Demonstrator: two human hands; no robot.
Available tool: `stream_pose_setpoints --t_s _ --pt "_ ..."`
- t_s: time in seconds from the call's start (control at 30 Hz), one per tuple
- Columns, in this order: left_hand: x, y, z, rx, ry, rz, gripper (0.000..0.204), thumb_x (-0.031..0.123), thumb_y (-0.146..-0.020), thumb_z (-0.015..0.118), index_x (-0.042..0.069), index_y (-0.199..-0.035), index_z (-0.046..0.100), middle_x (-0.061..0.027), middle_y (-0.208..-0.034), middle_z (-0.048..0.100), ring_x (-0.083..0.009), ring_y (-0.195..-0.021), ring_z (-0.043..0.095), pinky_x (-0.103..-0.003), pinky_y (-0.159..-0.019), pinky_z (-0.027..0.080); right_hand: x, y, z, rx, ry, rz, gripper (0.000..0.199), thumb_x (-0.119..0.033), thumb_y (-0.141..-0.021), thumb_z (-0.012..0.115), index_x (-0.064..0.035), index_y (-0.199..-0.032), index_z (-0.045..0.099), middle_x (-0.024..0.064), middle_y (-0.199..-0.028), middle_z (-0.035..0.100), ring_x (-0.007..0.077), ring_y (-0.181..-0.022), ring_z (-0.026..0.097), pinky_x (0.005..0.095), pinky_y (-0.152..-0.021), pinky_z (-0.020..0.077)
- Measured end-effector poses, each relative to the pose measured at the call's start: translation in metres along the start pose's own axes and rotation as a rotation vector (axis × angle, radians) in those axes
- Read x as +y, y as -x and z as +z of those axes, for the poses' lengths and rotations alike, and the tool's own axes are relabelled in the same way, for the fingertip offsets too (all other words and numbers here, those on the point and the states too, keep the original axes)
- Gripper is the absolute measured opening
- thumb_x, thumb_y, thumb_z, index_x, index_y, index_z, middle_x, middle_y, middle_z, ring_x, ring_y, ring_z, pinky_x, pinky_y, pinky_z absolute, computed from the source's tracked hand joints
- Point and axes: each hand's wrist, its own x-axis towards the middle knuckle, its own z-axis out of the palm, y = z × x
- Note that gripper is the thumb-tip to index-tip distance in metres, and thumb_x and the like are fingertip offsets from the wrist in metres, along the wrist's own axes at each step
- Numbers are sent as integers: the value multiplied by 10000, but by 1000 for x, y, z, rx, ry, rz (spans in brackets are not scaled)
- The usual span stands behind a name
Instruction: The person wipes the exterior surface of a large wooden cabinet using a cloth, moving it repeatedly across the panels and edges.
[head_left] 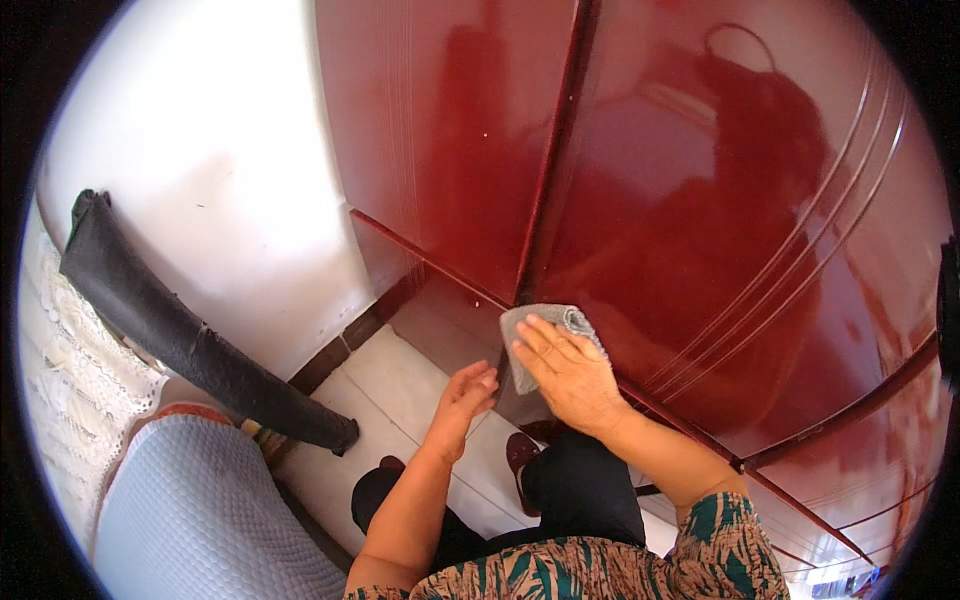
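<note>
A glossy dark-red wardrobe (700, 200) fills most of the view, its lacquered doors mirroring a dim figure. A vertical seam runs down between two doors and meets a slanting rail low on the front. Right at that junction the right hand (572, 370) lies flat, fingers spread, pressing a grey cloth (535, 330) against the wardrobe's front; the cloth's upper edge shows above the fingertips. The left hand (465, 392) hangs open and holds nothing, just left of the cloth and slightly lower, near the wardrobe's bottom edge, fingers loosely curved.

Left of the wardrobe stands a white wall (220, 180) with a dark skirting strip at its foot. A long black roll (180, 335) leans across that wall down to the floor. The floor (390, 380) in front of the wardrobe is pale tile. Further left of the wardrobe, at the lower corner, sits a grey quilted cushion (200, 510) beside white lace fabric (70, 370).
</note>
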Motion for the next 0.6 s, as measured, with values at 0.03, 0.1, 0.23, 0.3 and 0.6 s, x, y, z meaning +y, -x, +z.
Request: stream_pose_setpoints --t_s 0.03,0.1,0.23,0.3,0.6 --pt "3 4 4 -18 14 27 521 275 -881 624 38 -1313 455 -109 -1283 532 -200 -1129 529 -341 -954 421 -4 -2 3 49 -180 -3 529 -16 -706 607 -60 -1231 565 91 -1344 513 206 -1317 409 383 -1060 306" --pt "12 11 7 -36 35 87 574 277 -872 639 28 -1342 422 -115 -1323 497 -214 -1168 505 -358 -974 413 -17 -7 1 83 -542 101 470 -4 -764 593 -61 -1229 565 101 -1275 566 233 -1254 475 393 -1037 331" --pt "21 11 -3 -134 281 49 521 248 -865 648 26 -1301 469 -95 -1262 553 -208 -1139 534 -371 -982 412 -36 -12 21 127 -1742 673 257 -135 -928 554 -51 -1169 576 65 -1130 628 181 -1040 588 330 -907 447" --pt "27 10 -7 -212 376 54 491 234 -860 653 29 -1278 497 -82 -1223 581 -203 -1118 550 -374 -983 413 -35 -12 32 145 -1970 811 242 -196 -951 549 -65 -1153 578 45 -1107 624 142 -991 581 312 -865 466" --pt "42 18 -24 -82 -93 -150 471 259 -811 716 31 -1201 585 -41 -1096 644 -162 -990 598 -307 -898 444 -42 -3 78 -72 -1963 1040 381 -315 -926 592 -39 -1185 545 84 -1109 613 174 -1001 583 335 -862 476"
